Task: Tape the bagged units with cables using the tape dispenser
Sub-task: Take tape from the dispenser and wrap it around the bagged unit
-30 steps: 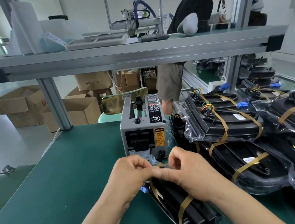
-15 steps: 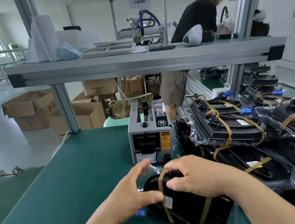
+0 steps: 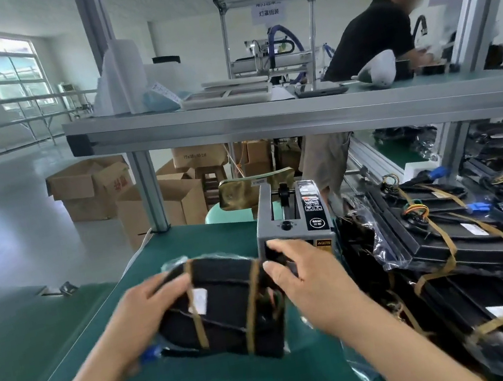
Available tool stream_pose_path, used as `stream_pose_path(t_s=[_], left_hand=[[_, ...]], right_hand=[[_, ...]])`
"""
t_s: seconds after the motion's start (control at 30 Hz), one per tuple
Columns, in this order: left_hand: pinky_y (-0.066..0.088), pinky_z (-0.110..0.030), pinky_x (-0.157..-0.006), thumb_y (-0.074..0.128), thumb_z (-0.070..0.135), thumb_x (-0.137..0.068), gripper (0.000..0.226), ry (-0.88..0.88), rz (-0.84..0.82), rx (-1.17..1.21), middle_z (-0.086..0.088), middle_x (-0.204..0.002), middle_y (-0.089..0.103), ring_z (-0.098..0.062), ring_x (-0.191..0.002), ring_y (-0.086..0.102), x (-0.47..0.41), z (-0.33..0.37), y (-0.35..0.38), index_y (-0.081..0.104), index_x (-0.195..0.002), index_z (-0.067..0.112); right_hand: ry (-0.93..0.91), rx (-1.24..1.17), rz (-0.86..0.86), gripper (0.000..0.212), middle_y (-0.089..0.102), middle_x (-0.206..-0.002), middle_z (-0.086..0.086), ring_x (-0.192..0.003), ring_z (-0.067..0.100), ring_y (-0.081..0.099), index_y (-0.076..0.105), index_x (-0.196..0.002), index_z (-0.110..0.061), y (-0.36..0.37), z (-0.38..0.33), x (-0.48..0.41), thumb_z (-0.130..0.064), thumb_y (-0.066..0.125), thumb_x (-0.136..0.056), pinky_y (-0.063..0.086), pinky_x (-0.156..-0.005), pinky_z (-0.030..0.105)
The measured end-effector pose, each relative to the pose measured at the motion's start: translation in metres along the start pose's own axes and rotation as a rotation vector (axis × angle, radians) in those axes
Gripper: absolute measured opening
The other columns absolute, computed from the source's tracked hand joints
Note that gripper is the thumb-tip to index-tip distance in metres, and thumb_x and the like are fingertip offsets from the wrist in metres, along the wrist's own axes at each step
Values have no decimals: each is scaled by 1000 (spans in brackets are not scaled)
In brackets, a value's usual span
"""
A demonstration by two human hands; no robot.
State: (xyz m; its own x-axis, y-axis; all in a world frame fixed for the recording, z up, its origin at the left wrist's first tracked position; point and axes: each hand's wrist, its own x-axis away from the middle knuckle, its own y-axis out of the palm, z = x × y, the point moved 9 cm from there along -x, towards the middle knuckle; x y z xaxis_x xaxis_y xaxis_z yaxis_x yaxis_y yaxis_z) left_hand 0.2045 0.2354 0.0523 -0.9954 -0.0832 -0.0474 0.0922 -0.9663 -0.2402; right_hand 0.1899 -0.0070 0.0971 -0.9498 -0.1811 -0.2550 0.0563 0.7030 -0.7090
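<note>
Black inside its clear bag, the bagged unit [image 3: 226,307] sits between your hands over the green table mat [image 3: 71,353]. Your left hand [image 3: 150,310] wraps its left end. Your right hand [image 3: 305,281] grips its right end, thumb on a brown tape band [image 3: 252,303]. Just beyond stands the grey tape dispenser [image 3: 294,216], and taped units [image 3: 435,242] are piled to its right.

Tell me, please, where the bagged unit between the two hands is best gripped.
Probably by its short ends, from left and right, as the left hand grips it: the bagged unit lies broadside, and its tape bands cross the middle, leaving the ends free.
</note>
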Motion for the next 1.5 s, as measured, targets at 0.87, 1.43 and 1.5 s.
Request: stream_pose_path(t_s=[0.87, 1.43, 1.5], left_hand=[[61, -44, -81, 77, 33, -86, 25, -218, 23, 6, -10, -85, 77, -31, -86, 75, -284, -88, -7, 75, -102, 15], [53, -32, -82, 70, 39, -89, 51, -183, 143, -291, -5, -121, 68, -22, -98, 66, -289, -93, 25, 59, -134, 18], [49, -31, -79, 67, 45, -89, 59, -143, 221, -370, -7, -134, 58, -26, -107, 61, -264, -71, 16, 53, -140, 19]], right_hand=[[761, -949, 474, 44, 61, -83, -4, -69, 11, 56, 49, -140, -17, 174, 97, -170, -7, 54, -97, 42, -61, 27], [754, -787, 356, 84, 27, -162, 11, -130, 29, 48, 7, -160, -27, 173, 102, -151, -6, 54, -94, 38, -107, 34], [738, -815, 226, 71, 39, -154, 14, -115, 28, 55, 19, -158, -18, 171, 90, -135, -4, 52, -97, 43, -90, 27]])
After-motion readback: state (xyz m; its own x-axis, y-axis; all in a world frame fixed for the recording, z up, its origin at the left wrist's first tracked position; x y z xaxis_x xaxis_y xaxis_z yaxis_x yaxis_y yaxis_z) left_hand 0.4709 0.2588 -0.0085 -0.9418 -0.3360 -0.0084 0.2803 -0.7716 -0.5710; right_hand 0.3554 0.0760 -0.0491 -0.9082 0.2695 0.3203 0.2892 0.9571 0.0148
